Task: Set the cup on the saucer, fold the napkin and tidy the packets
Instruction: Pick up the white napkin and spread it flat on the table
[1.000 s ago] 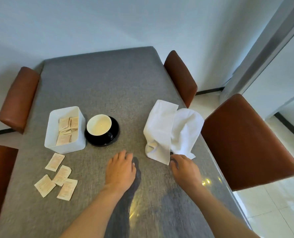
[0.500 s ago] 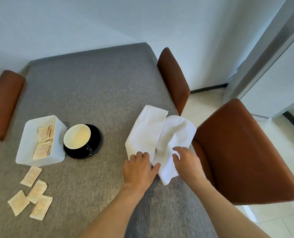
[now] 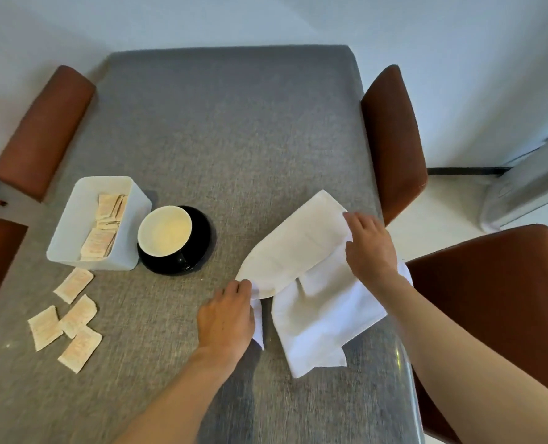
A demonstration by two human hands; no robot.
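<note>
A white napkin [image 3: 311, 293] lies rumpled at the table's right side, partly doubled over. My left hand [image 3: 226, 318] pinches its near-left corner. My right hand [image 3: 369, 248] grips its far-right edge, lifted a little. Left of the napkin, a black cup [image 3: 165, 230] with a cream inside stands on a black saucer [image 3: 202, 248]. Several loose beige packets [image 3: 69, 318] lie at the near left. More packets [image 3: 104, 227] sit inside a white box [image 3: 74, 232] beside the saucer.
The grey table [image 3: 234, 129] has its right edge just beyond the napkin. Brown chairs stand on both sides: one at the near right [image 3: 497, 299], one at the far right [image 3: 391, 136], one at the far left [image 3: 42, 129].
Both hands moved from the bare table onto the napkin and took hold of it. My right hand then went to its far edge, and the cloth has been pulled open wider.
</note>
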